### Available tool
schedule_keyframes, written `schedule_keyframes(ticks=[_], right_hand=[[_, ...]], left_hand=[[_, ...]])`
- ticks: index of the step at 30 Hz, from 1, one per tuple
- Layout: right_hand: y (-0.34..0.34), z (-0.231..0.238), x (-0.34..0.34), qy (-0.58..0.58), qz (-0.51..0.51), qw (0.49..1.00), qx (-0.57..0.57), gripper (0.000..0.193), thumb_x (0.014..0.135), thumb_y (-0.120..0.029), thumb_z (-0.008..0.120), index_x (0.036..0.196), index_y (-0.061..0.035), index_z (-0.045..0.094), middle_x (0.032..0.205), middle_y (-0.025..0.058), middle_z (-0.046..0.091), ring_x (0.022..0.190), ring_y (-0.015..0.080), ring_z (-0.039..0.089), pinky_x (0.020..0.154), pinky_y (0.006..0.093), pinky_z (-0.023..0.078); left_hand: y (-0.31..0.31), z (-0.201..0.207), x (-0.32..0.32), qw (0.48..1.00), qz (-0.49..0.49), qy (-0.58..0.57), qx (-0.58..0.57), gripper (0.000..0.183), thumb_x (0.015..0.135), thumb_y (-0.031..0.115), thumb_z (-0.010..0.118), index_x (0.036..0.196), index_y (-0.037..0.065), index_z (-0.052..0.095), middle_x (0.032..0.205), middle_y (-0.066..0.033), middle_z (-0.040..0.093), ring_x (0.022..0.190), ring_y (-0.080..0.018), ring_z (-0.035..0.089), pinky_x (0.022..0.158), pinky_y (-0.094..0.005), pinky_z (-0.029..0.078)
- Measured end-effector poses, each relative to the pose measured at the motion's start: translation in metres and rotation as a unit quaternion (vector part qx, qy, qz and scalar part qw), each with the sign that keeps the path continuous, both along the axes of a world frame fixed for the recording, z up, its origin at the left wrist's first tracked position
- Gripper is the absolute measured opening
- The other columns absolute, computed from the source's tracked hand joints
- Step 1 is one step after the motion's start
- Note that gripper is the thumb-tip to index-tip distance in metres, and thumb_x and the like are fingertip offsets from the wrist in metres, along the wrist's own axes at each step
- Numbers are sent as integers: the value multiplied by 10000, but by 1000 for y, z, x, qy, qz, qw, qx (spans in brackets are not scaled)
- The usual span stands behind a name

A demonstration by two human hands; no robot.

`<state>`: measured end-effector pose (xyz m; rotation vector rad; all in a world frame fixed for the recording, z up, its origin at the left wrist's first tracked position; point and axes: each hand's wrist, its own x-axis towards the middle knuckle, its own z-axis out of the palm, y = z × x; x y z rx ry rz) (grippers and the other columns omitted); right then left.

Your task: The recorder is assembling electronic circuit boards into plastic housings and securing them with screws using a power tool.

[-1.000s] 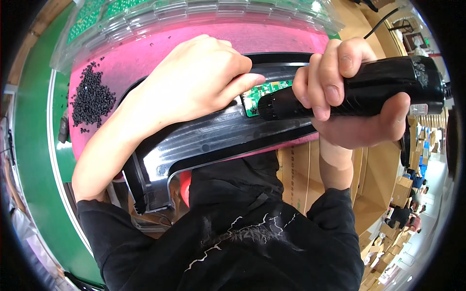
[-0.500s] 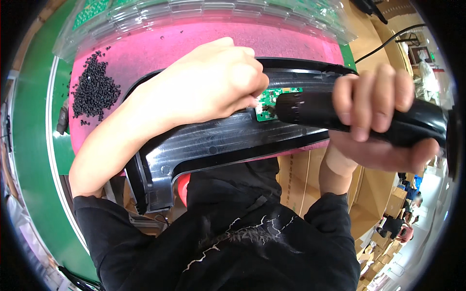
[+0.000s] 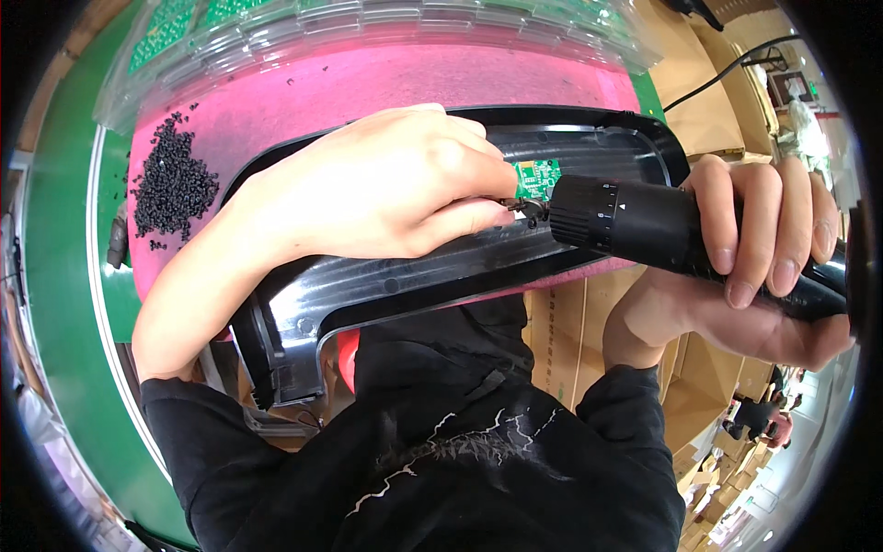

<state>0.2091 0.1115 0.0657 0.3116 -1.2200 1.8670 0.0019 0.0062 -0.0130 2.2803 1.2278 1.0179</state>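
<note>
My right hand (image 3: 768, 244) is wrapped around a black electric screwdriver (image 3: 644, 221), which points left toward my other hand. My left hand (image 3: 414, 184) is closed, its thumb and forefinger pinching a small black screw (image 3: 511, 204) right by the screwdriver's tip. Some of the dark bits there are too small to tell apart. Behind the fingertips, a green circuit board (image 3: 538, 175) shows in part; my left fingers and the screwdriver hide the rest. The board lies inside a long, curved black plastic housing (image 3: 395, 276), with its hollow side up and my left forearm across it.
A heap of small black screws (image 3: 175, 184) lies at the left on the pink mat (image 3: 276, 97). Clear plastic trays (image 3: 368, 32) with green boards line the far edge. Cardboard boxes (image 3: 704, 101) stand to the right, near a black cable (image 3: 717, 87).
The screwdriver has turned and shifted right, with my right hand moving right along with it. My left fingertips have moved right to the tip and now cover more of the board.
</note>
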Motion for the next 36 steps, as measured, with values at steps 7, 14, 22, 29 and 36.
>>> schedule_keyframes(ticks=[7,14,22,29,36], right_hand=[[4,-2,-2,-3,8,1000,22,403,703,-367,782,907,-96,564,700,-22,561,498,69,530,519,236,434],[13,-21,-9,-110,102,979,140,595,829,-609,702,1037,-89,501,830,-10,540,610,89,548,625,272,445],[2,-33,-17,-148,58,981,113,618,837,-640,680,1006,-74,497,792,8,539,570,93,518,593,276,428],[-25,-14,-35,-316,-8,941,117,663,788,-661,745,959,-77,485,737,-15,519,532,71,490,502,227,400],[-22,-22,-40,-289,53,950,110,657,779,-636,774,964,-72,492,734,-12,515,515,74,466,481,217,375]], left_hand=[[0,-1,1,1000,-1,30,-7,193,881,179,704,932,8,633,853,-99,629,863,-293,605,803,-420,472],[-3,2,-1,991,46,125,-16,169,881,189,689,896,44,604,852,-86,606,887,-279,581,797,-393,436],[0,1,-5,984,135,117,16,128,922,167,644,917,48,598,833,-97,575,856,-290,568,785,-391,421],[-4,-3,-4,985,139,95,22,125,942,138,600,1020,42,621,870,-103,592,873,-300,559,782,-401,419],[-4,-6,-5,990,115,70,36,165,878,110,652,1029,53,614,865,-81,593,870,-289,550,780,-398,417]])
